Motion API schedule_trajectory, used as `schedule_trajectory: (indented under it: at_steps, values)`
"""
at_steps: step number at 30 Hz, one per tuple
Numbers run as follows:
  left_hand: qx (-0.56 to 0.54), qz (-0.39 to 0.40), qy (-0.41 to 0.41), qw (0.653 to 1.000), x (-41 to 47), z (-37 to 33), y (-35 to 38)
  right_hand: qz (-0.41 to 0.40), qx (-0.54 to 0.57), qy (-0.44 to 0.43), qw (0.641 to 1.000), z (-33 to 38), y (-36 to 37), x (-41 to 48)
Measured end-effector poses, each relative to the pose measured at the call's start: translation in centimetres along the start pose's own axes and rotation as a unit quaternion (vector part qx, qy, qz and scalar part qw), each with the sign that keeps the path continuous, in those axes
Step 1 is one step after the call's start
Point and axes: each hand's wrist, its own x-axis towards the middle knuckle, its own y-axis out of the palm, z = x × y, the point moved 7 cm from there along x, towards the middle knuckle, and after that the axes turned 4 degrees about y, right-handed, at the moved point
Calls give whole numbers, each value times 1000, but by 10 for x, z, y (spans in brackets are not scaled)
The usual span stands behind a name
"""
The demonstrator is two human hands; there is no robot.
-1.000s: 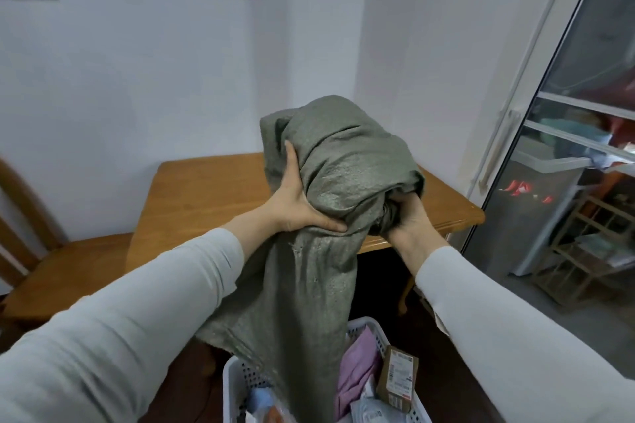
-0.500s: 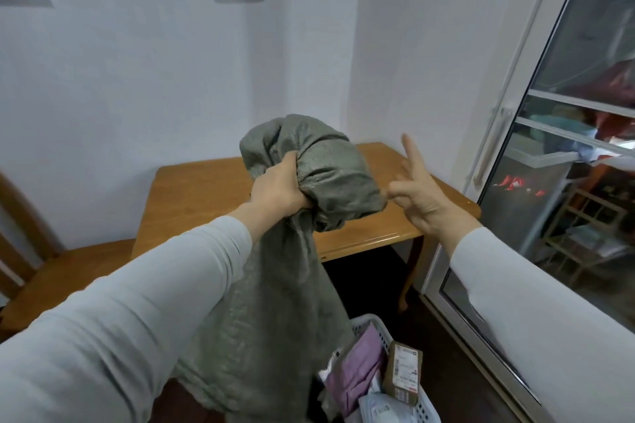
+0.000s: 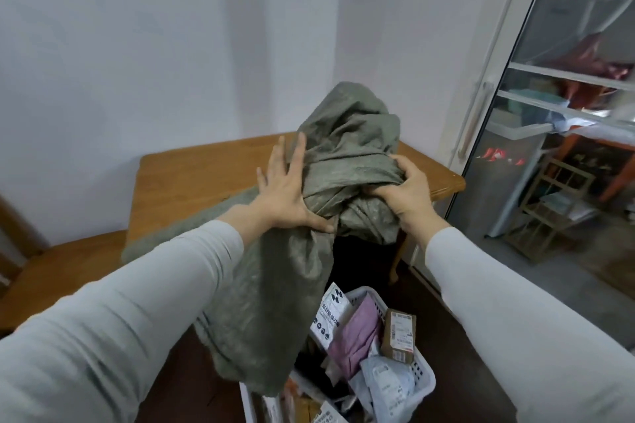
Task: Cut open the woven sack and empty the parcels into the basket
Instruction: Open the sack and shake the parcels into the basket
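The grey-green woven sack [image 3: 347, 148] is bunched up in front of me above the table edge, its limp lower part hanging down over the basket. My left hand [image 3: 285, 189] lies flat against the sack's left side, fingers spread and thumb pressed underneath. My right hand [image 3: 409, 196] is clenched on a fold of the sack's right side. Below stands the white plastic basket [image 3: 424, 385] holding several parcels: a white mailer [image 3: 331, 316], a pink bag [image 3: 357, 336], a small brown box [image 3: 398, 335].
A wooden table [image 3: 192, 178] stands against the white wall behind the sack, with a wooden chair [image 3: 58, 271] at its left. A glass sliding door [image 3: 549, 113] closes off the right side. The floor is dark brown.
My right hand, free and open half a second ago, has closed on the sack. My left hand has released its fist grip and now lies flat. The sack sits lower.
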Motion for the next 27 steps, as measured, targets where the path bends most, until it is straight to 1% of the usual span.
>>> schedule_trajectory:
  at_steps: [3, 6, 8, 10, 12, 14, 17, 18, 20, 21, 24, 25, 26, 27]
  values:
    - [-25, 53, -53, 997, -13, 15, 3, -16, 53, 36, 998, -6, -7, -8]
    - [-15, 70, -85, 994, -27, 24, -1, -39, 123, 86, 988, -7, -13, -19]
    - [-17, 77, -96, 992, -40, 28, -1, -63, 194, 125, 971, -8, -25, -27]
    - [-98, 83, -85, 988, -47, 18, 4, -74, 267, 176, 945, -17, -35, -34]
    - [-205, 72, -50, 975, -47, -4, 13, -37, 317, 227, 920, -23, -34, -45]
    - [-265, 75, -25, 961, -48, -34, 23, -2, 335, 272, 902, -24, -34, -64]
    - [-329, 82, 0, 941, -57, -81, 34, 31, 360, 304, 882, -22, -52, -95]
    - [-333, 84, 13, 939, -59, -97, 38, 36, 374, 314, 872, -23, -61, -106]
    - [-331, 85, 34, 939, -63, -130, 45, 21, 413, 332, 848, -28, -83, -129]
    - [-327, 75, 43, 941, -64, -145, 48, 9, 432, 341, 835, -32, -94, -138]
    - [-282, 32, 50, 957, -70, -187, 58, -16, 436, 392, 810, -46, -126, -164]
    - [-264, 19, 49, 963, -73, -198, 60, -19, 423, 406, 810, -48, -137, -174]
    - [-245, 9, 51, 968, -76, -207, 63, -21, 399, 414, 818, -45, -149, -183]
    - [-221, 3, 60, 973, -79, -217, 66, -25, 356, 412, 838, -42, -162, -192]
